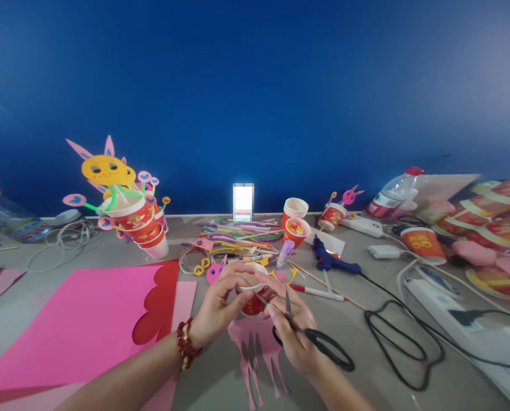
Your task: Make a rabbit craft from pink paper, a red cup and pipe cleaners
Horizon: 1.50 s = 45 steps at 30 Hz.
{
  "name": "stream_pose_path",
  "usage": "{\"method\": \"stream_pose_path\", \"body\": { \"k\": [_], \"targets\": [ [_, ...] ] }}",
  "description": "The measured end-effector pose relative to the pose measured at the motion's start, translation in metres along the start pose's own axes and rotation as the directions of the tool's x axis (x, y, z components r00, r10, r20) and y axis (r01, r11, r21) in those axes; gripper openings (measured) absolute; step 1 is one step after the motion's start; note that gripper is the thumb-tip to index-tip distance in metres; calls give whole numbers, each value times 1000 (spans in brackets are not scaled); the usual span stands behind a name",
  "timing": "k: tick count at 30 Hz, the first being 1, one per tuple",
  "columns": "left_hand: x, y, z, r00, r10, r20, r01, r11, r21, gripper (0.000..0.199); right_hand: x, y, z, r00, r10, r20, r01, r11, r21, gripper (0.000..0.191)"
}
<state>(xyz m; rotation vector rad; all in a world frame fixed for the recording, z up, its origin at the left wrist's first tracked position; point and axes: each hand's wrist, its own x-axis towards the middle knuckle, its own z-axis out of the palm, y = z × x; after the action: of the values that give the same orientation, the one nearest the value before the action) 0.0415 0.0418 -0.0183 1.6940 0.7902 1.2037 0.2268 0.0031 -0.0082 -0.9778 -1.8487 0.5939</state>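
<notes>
My left hand (221,302), with a beaded bracelet on its wrist, is wrapped round a red paper cup (251,309) with a white rim. The fingers of my right hand (296,334) also reach the cup's far side. That hand grips black-handled scissors (332,349). Their blades are apart, one tip close to the cup's rim; whether it touches the cup, I cannot tell. Under my hands lies a pink paper piece (263,339) with cut-out slots. Just behind the cup is a pink rabbit-face cutout (214,273).
Pink sheets (79,319) cover the left. Decorated stacked cups (130,220) stand behind them. Colourful pipe cleaners (238,233) lie at the back near a bright phone (243,202). To the right are a blue glue gun (334,260), black cable (381,331) and power strip (443,308).
</notes>
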Motion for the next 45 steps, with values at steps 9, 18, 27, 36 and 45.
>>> {"method": "stream_pose_path", "body": {
  "k": [9, 18, 27, 36, 45],
  "targets": [
    [2, 5, -1, 997, 83, 3, -82, 988, 132, 13, -3, -1, 1, 998, 61, -12, -61, 998, 12, 31],
    [1, 11, -4, 937, 348, -11, -308, 844, 439, 15, -7, 0, 7, 992, 77, -98, -79, 997, -26, 32],
    [-2, 20, -4, 904, 421, 77, -359, 648, 671, 22, -18, 8, 20, 950, 309, -51, -291, 932, 218, 30],
    [4, 24, -7, 960, 264, 94, -266, 746, 611, 14, -3, 0, 12, 992, 121, -48, -116, 989, 91, 28],
    [1, 27, -5, 931, 340, 131, -332, 643, 690, 19, -10, 6, 18, 962, 273, -5, -263, 932, 250, 26]
  ]
}}
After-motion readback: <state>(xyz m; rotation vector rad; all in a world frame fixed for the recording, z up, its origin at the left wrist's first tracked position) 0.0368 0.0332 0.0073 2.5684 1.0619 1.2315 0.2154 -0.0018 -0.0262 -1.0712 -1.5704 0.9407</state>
